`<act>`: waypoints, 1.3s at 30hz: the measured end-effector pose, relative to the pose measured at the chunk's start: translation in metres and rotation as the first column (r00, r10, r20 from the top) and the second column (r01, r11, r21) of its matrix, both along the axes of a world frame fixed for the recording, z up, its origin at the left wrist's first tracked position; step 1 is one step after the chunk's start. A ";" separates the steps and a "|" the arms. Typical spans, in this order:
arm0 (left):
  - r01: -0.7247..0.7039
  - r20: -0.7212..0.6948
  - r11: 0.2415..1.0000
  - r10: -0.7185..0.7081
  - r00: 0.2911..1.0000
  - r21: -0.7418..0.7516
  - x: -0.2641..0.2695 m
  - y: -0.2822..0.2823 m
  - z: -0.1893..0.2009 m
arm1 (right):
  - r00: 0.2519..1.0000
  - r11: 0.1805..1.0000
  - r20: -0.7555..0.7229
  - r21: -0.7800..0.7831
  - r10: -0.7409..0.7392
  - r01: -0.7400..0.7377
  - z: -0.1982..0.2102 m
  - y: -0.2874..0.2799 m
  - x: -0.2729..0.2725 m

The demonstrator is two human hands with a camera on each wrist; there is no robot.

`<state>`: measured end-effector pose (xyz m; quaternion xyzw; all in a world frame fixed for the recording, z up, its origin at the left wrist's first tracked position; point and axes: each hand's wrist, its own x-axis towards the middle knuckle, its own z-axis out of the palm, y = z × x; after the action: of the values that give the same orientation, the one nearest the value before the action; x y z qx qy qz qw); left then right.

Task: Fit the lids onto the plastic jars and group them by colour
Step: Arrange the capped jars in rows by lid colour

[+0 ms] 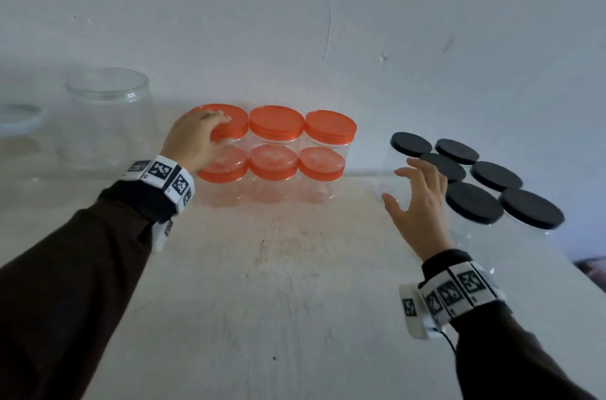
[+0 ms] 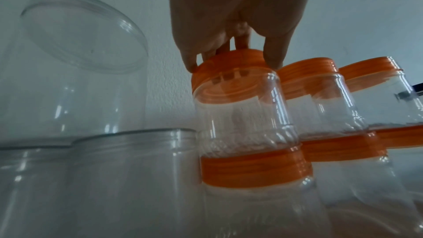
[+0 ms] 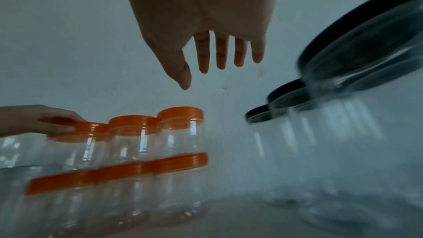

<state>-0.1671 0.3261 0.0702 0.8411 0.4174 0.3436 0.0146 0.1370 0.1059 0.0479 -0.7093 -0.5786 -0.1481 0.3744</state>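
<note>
Orange-lidded clear jars (image 1: 275, 153) stand stacked in two tiers of three against the wall. My left hand (image 1: 220, 130) grips the orange lid (image 1: 229, 114) of the upper left jar, fingers over its top and thumb on its rim. The left wrist view shows the fingertips (image 2: 190, 66) curled round that lid (image 2: 206, 77) above its jar (image 2: 240, 115). To the right stand several black-lidded jars (image 1: 475, 176). My right hand (image 1: 413, 190) hovers just left of them with fingers spread, holding nothing; in the right wrist view this hand (image 3: 206, 73) hangs between both groups.
A large lidless clear jar (image 1: 108, 117) stands at the back left, with a pale-rimmed container (image 1: 19, 121) beside it. Another lidless jar (image 2: 126, 169) sits close to the orange stack. The white table (image 1: 278, 268) ends at its right edge (image 1: 583, 275). The wall is right behind the jars.
</note>
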 end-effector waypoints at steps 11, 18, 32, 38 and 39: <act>0.125 0.067 0.984 -0.134 0.989 0.127 0.072 -0.058 0.003 | 0.980 0.972 0.087 -0.141 -0.177 0.188 -0.001 -0.064 0.093; 0.492 0.323 0.862 -0.435 0.841 -0.120 0.159 -0.130 -0.013 | 0.991 0.994 0.137 -0.106 -0.009 0.023 -0.004 -0.066 0.109; 0.649 0.518 0.480 -0.391 0.761 -0.590 0.232 -0.176 -0.029 | 0.853 0.866 0.150 -0.101 0.500 -0.490 -0.005 -0.060 0.100; 0.567 0.491 0.587 -0.304 0.816 -0.578 0.228 -0.172 -0.031 | 0.816 0.830 -0.163 0.041 0.555 -0.556 0.008 -0.047 0.112; 0.541 0.474 0.613 -0.290 0.832 -0.576 0.223 -0.169 -0.031 | 0.834 0.846 -0.150 0.060 0.532 -0.529 0.009 -0.042 0.114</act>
<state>0.0562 0.1567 0.0392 0.7764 0.2952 0.2869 0.4772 0.2510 0.0637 0.0573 -0.5278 -0.7190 0.0144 0.4519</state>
